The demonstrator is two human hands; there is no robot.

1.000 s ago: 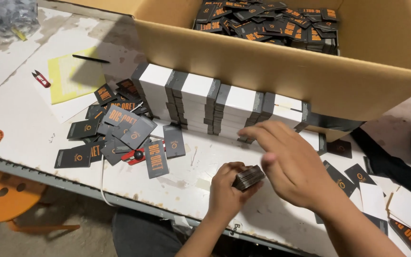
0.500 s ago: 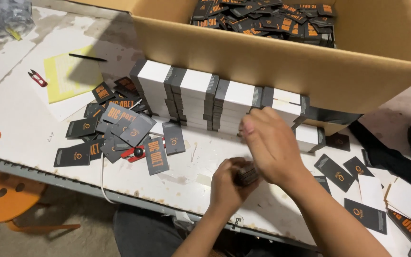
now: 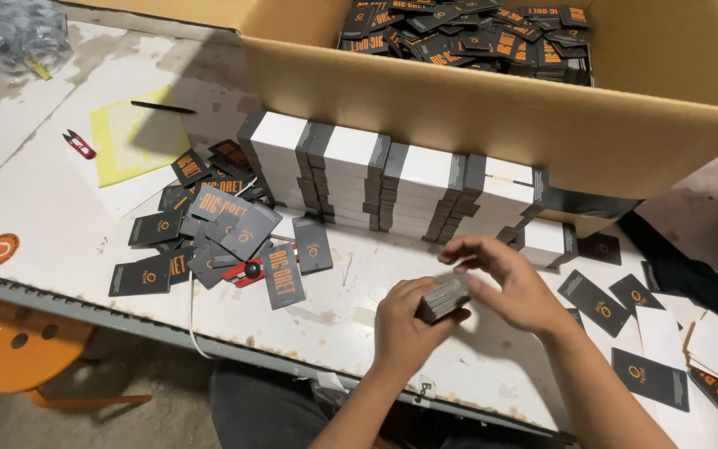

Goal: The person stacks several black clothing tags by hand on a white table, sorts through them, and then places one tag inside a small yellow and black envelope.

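Observation:
My left hand [image 3: 405,326] grips a small stack of dark cards [image 3: 443,298] from below, near the table's front edge. My right hand [image 3: 504,278] rests on the top and right side of the same stack, fingers curled over it. Just behind my hands stand banded bundles of white-topped cards [image 3: 392,179] in a row against a cardboard box. A loose pile of black cards with orange print [image 3: 218,233] lies to the left of my hands.
The large cardboard box [image 3: 475,108] holds many black and orange cards. More loose cards [image 3: 625,308] lie at the right. A yellow sheet [image 3: 130,137], a black pen [image 3: 164,107], red snips [image 3: 81,145] and an orange stool [image 3: 18,349] are on the left.
My right hand has shifted from over the stack to its right side, exposing the card edges. The view has moved slightly; the stack stays in both hands.

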